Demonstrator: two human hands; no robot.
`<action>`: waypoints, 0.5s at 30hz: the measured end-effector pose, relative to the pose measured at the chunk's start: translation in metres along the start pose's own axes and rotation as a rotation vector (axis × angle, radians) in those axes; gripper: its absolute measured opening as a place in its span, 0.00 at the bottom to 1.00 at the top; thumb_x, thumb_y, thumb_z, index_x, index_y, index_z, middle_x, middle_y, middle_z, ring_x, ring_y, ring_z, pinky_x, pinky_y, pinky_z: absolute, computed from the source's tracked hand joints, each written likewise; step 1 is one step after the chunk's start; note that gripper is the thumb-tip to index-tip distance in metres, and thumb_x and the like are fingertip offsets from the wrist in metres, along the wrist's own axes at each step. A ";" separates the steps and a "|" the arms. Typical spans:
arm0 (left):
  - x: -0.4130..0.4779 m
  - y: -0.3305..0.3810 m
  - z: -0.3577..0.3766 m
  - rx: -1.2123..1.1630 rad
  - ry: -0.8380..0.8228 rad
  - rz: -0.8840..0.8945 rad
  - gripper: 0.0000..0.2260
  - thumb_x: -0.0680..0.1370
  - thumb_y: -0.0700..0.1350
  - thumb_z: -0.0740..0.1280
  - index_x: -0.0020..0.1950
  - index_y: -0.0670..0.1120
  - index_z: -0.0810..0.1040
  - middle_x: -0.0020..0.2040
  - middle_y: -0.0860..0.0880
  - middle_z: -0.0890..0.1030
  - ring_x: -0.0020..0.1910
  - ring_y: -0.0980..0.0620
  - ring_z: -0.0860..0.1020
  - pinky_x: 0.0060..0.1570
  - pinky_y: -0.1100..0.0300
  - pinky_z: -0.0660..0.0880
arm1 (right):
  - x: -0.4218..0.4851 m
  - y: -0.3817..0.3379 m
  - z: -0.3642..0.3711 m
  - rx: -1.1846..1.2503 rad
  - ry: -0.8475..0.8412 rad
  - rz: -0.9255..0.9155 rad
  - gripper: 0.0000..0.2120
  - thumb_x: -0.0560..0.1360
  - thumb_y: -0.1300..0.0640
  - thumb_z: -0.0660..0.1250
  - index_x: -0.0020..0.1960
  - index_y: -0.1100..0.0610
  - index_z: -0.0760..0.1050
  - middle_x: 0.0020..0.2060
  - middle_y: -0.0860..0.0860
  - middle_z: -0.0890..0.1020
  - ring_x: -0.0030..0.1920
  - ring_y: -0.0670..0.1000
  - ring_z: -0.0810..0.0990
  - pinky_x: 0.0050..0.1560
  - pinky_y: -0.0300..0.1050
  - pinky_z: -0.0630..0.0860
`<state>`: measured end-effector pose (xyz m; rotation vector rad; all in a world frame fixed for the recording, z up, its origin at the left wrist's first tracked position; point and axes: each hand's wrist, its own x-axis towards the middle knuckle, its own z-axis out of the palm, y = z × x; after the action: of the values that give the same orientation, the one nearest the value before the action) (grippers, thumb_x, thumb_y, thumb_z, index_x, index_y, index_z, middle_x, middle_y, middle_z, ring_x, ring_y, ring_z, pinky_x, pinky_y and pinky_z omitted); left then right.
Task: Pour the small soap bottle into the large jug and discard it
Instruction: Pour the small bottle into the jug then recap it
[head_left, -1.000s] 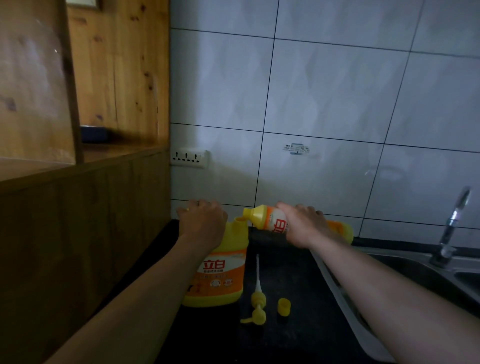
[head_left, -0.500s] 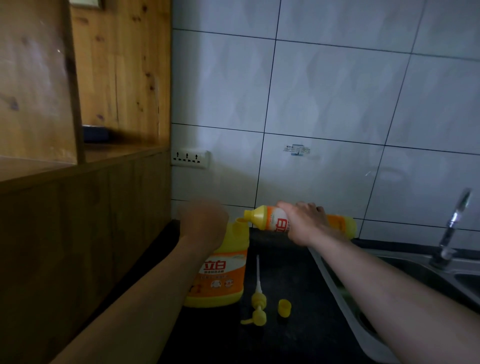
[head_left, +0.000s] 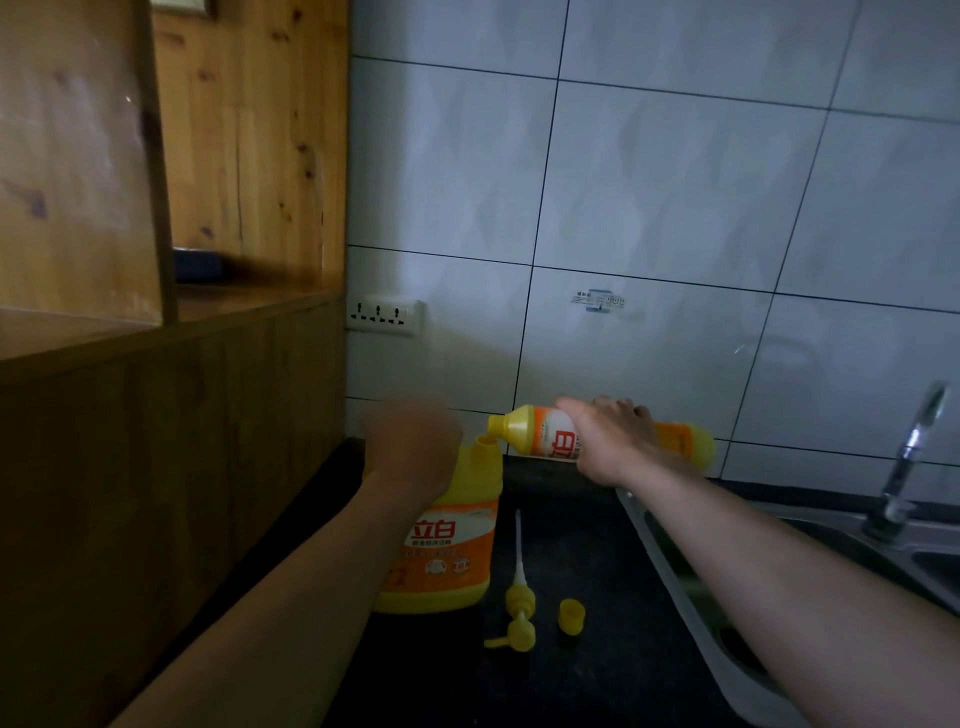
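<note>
Small soap bottle (head_left: 540, 434) near-horizontal, neck pointing left over large jug (head_left: 447, 551) mouth.

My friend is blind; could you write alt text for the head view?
A right hand tips a small soap bottle sideways, mouth over the opening of a large yellow jug held by the left hand on a dark counter. A pump and cap lie beside it.

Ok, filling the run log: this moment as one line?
step: pouring | right hand: grips small bottle, tipped, mouth over large jug opening | left hand: holds jug | pump, cap: on counter
</note>
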<state>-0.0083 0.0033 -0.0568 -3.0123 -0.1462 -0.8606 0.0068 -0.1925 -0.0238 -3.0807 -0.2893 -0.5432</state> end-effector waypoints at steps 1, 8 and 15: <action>0.000 0.000 0.000 0.003 0.001 -0.001 0.11 0.80 0.46 0.53 0.54 0.43 0.73 0.54 0.42 0.77 0.56 0.42 0.73 0.55 0.46 0.69 | 0.000 -0.001 -0.001 -0.005 0.000 -0.001 0.26 0.70 0.60 0.71 0.64 0.46 0.68 0.56 0.56 0.77 0.59 0.60 0.73 0.62 0.56 0.68; 0.000 0.001 -0.001 0.001 0.005 -0.005 0.11 0.81 0.46 0.54 0.54 0.43 0.73 0.55 0.42 0.78 0.56 0.41 0.73 0.57 0.45 0.69 | 0.001 -0.003 -0.004 -0.029 0.008 -0.006 0.25 0.70 0.61 0.71 0.63 0.46 0.69 0.56 0.56 0.77 0.59 0.61 0.73 0.62 0.57 0.68; -0.001 0.000 -0.001 -0.005 -0.006 -0.006 0.11 0.80 0.46 0.54 0.55 0.43 0.73 0.55 0.42 0.77 0.57 0.40 0.73 0.58 0.43 0.68 | 0.003 -0.004 -0.006 -0.054 0.008 -0.009 0.24 0.70 0.61 0.71 0.62 0.46 0.69 0.55 0.55 0.77 0.59 0.60 0.73 0.62 0.58 0.68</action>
<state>-0.0094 0.0031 -0.0565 -3.0202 -0.1536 -0.8543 0.0065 -0.1884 -0.0172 -3.1292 -0.2941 -0.5735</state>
